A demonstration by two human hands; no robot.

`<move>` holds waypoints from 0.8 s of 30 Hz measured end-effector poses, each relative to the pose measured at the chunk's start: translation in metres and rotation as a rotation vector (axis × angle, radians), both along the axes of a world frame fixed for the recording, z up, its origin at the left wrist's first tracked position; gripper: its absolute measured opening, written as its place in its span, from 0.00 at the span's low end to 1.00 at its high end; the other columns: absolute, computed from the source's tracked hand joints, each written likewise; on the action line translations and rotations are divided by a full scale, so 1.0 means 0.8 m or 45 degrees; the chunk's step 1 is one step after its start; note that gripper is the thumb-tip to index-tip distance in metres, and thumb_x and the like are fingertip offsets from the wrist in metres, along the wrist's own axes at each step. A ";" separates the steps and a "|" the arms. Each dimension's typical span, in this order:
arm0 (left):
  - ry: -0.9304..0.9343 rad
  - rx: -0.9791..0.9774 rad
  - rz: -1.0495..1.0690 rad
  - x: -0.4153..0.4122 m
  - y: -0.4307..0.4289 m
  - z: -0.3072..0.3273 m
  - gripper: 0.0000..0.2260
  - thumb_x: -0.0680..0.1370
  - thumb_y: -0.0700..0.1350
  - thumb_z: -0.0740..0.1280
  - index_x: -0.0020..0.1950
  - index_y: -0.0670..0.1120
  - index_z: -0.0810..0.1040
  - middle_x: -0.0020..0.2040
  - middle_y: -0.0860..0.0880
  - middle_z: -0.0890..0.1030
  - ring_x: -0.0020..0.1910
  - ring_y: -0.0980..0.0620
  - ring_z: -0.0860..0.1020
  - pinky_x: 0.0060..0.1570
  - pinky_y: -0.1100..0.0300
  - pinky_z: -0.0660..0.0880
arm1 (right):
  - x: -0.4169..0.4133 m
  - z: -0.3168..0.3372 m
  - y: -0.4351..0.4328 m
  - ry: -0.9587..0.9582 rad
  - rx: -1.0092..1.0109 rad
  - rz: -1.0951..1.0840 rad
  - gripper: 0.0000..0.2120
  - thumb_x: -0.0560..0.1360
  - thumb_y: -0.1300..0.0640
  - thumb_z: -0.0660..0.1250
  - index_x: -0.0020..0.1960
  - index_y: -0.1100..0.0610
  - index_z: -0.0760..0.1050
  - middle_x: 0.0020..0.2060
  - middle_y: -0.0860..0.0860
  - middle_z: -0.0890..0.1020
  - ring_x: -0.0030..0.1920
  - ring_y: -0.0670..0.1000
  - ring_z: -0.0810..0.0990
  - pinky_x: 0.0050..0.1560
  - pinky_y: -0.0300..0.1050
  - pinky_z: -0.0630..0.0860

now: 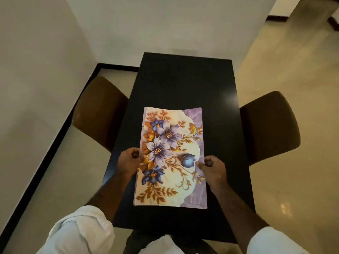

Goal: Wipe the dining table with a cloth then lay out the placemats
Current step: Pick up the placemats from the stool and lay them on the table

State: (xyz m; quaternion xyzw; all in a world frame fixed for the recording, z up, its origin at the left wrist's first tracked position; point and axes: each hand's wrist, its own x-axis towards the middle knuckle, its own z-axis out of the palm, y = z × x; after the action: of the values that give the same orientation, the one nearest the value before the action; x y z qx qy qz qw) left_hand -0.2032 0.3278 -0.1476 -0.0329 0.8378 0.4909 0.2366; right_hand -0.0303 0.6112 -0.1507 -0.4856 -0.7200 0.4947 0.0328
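Brown upholstery of the left chair point(99, 110) sits at the left edge of the black table point(183, 79), and just right of it your left hand point(129, 160) pinches the long left edge of the floral placemat point(172, 143), which lies lengthwise over the near half. It looks thin, light and bendy, bowing slightly at its far end, so hold both long edges, as your right hand point(213, 167) pinches the right one. The right chair point(271, 125) flanks the table without overhanging it.
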 end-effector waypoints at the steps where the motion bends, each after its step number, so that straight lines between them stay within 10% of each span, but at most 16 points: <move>1: -0.004 -0.068 0.011 -0.006 0.004 -0.013 0.08 0.78 0.46 0.81 0.55 0.49 0.85 0.50 0.50 0.89 0.50 0.48 0.89 0.53 0.42 0.87 | -0.009 -0.013 0.005 -0.041 0.010 0.017 0.10 0.75 0.55 0.84 0.47 0.51 0.82 0.42 0.50 0.86 0.45 0.55 0.86 0.49 0.60 0.88; 14: 0.256 -0.474 0.013 -0.005 -0.009 -0.090 0.23 0.83 0.75 0.59 0.59 0.57 0.76 0.54 0.52 0.83 0.51 0.50 0.85 0.51 0.43 0.87 | -0.052 -0.066 -0.015 -0.408 0.420 0.320 0.12 0.80 0.43 0.77 0.55 0.51 0.84 0.49 0.47 0.85 0.43 0.47 0.84 0.44 0.49 0.84; 24: 0.210 -0.447 -0.063 -0.004 0.010 -0.066 0.23 0.83 0.68 0.67 0.69 0.53 0.77 0.63 0.49 0.85 0.62 0.45 0.84 0.63 0.38 0.83 | -0.043 -0.056 -0.023 -0.253 0.428 0.456 0.08 0.86 0.48 0.71 0.62 0.50 0.80 0.52 0.48 0.87 0.48 0.49 0.86 0.45 0.53 0.87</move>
State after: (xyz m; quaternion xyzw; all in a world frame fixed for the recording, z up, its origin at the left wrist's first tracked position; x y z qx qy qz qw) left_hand -0.2066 0.3357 -0.2005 -0.0130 0.9277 0.3322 0.1697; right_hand -0.0644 0.5930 -0.1952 -0.3845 -0.8662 0.3159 -0.0460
